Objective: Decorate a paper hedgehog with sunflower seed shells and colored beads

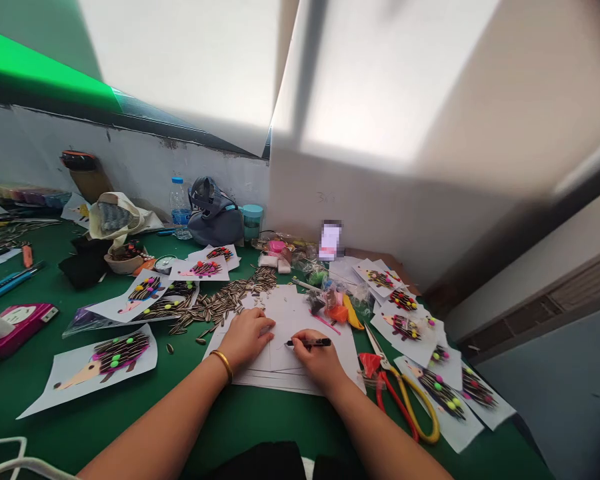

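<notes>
My right hand [319,360] grips a black pen [316,343], its tip on a white sheet of paper [286,357]. A faint short line shows near the tip. Resting on the left part of the same paper, my left hand [247,337] lies with fingers extended and holds nothing. A gold bracelet [223,365] is on the left wrist. More white sheets lie underneath. Just beyond my left hand spreads a pile of striped sunflower seeds [230,297]. Right of the paper are scissors with yellow handles [420,407] and another red-handled tool [397,400].
Hedgehog pictures made with seeds and pompoms lie left [105,363] and right [437,393]. Bagged clay pieces [336,308] sit at the paper's upper right. A bottle [180,207], a grey bag [213,220] and a phone [330,241] stand along the wall.
</notes>
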The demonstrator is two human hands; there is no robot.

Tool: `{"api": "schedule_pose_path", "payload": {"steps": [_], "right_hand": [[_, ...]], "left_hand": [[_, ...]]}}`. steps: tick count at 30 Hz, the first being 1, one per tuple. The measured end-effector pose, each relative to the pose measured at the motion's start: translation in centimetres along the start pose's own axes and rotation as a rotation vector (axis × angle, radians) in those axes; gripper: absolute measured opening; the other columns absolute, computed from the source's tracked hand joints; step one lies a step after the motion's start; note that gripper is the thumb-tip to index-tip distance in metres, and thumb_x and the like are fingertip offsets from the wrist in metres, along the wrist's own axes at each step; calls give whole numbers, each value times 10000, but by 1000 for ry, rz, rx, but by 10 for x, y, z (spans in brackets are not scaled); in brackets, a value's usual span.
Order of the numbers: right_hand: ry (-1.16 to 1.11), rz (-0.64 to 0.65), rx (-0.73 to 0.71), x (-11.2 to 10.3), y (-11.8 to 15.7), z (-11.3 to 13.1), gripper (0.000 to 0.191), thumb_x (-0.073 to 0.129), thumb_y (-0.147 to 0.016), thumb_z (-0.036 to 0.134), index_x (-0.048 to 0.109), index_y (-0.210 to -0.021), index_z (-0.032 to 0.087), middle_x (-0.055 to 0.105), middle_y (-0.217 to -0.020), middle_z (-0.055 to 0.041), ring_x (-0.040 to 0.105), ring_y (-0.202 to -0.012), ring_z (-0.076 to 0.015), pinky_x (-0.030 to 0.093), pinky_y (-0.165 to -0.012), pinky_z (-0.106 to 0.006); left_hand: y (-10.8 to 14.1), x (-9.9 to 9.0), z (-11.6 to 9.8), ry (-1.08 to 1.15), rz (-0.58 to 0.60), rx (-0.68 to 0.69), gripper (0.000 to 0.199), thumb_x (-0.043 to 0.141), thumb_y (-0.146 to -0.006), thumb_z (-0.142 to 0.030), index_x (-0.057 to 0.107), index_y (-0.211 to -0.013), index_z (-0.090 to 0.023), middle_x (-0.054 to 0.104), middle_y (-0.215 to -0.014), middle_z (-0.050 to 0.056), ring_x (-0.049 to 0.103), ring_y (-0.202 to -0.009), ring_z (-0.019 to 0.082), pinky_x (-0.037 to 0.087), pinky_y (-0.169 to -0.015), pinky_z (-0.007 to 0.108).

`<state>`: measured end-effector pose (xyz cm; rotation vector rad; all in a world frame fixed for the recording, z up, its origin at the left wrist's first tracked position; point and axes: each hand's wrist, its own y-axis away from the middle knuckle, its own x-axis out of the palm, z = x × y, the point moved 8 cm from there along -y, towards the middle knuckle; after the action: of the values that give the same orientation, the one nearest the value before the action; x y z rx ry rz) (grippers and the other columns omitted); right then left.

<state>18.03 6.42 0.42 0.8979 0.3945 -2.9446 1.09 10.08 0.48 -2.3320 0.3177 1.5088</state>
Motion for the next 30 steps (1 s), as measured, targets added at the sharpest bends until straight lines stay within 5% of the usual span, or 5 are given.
{"api": "schedule_pose_path", "payload": {"steps": [30], "right_hand": [[-145,-19,-11,-6,7,2,196,524,-887,320,684,-895,207,707,-863,-37,652,-834,-190,498,-762,-283]], "left_hand": [[0,1,1,16,-12,-2,250,641,-812,-329,714,-1047,-281,631,-1063,49,551,-1009,225,406,-880,336]]}}
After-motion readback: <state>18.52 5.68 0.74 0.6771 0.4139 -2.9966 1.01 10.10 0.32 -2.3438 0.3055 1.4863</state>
